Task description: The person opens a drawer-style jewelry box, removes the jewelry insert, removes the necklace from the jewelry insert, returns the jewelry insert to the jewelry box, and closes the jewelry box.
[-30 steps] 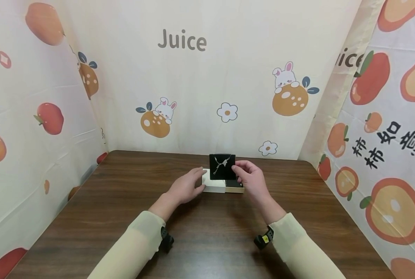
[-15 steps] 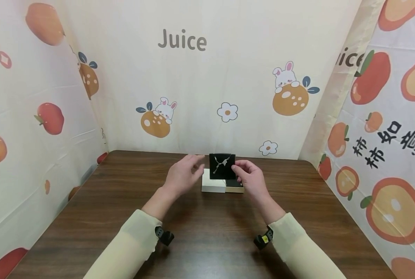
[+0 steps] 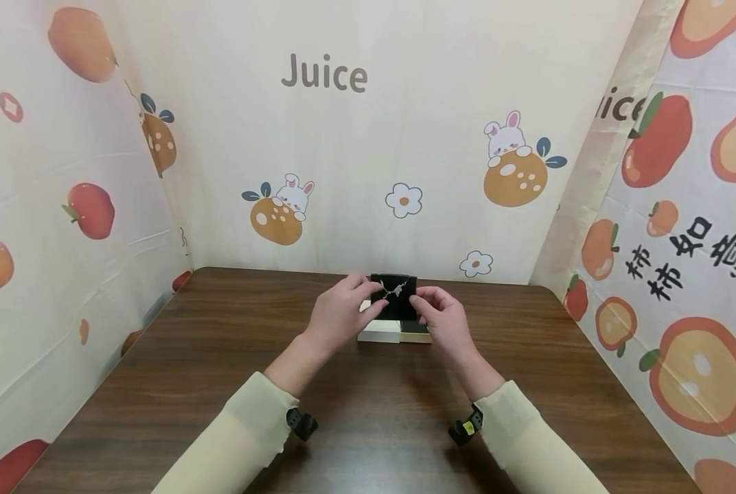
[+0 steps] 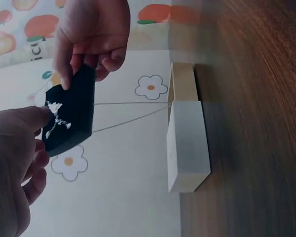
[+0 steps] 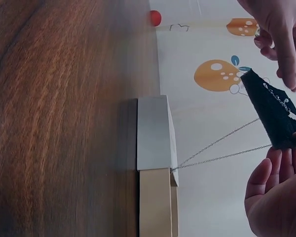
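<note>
My right hand (image 3: 445, 315) pinches a black jewellery pad (image 4: 78, 111) by its right edge, thumb in front and fingers behind. A silver necklace with a small sparkling pendant (image 3: 396, 291) lies across its front. Two strands of its chain (image 5: 222, 136) run from behind the pad down to the box. My left hand (image 3: 342, 310) is at the pad's left side, thumb and index finger spread apart over its face near the pendant. The pad is held up above a low box with a white sleeve (image 4: 190, 145) and a beige tray (image 4: 185, 84) partly slid out.
The box stands near the back of a dark brown wooden table (image 3: 368, 418). Behind it hangs a cream curtain (image 3: 343, 137) printed with fruit, rabbits and flowers. Patterned cloth (image 3: 683, 274) also closes off the right side.
My left hand has left the box's white sleeve, risen, and come right to the front of the pad. The right hand has kept its hold, and the pad has barely shifted.
</note>
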Demonstrator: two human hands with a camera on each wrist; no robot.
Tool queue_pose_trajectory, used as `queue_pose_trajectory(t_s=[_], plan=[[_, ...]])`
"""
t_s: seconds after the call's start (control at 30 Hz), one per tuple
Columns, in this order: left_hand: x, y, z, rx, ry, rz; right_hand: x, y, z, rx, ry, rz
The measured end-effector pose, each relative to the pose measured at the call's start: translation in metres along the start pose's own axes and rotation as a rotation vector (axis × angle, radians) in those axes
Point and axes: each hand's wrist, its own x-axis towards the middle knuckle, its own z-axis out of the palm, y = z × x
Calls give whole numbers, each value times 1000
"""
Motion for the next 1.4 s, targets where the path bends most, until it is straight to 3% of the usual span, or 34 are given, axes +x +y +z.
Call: queue_pose_trajectory(t_s=[0.23, 0.57, 1.4], plan=[[1, 4, 5, 27, -51, 20, 1, 2, 2, 44, 3, -16], [2, 7, 12, 35, -55, 32, 1, 1, 4, 73, -3, -25], [9, 16, 13, 2, -63, -49, -3, -3, 7, 42, -32, -23]])
